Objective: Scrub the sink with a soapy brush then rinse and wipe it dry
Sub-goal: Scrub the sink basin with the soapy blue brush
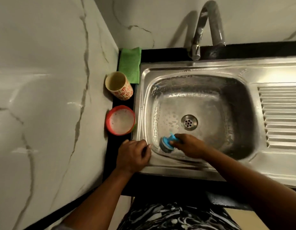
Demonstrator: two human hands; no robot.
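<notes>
Count: one brush point(167, 143), blue handle over a grey scrubbing head. It sits inside the sink point(227, 100), head down against the near-left corner of the basin floor. One basin, one drain point(189, 122) just beyond the brush, and one ribbed drainboard point(281, 117) to the right. Foam streaks and droplets show on the left wall and the floor.

Hands: two. Right hand point(188, 145) reaches into the basin from the right, forearm angled down, fingers point(173, 142) wrapped round the blue handle. Left hand point(134, 155) rests on the front-left corner of the sink rim, its fingers curled into a loose fist with nothing in them.

On the black counter point(160, 185) left of the sink:
- one red bowl point(110, 117) of sudsy water, nearest
- one flowered cup point(122, 92) behind it
- one folded green cloth point(129, 63) in the back corner

One tap point(208, 27) arches over the back rim.
</notes>
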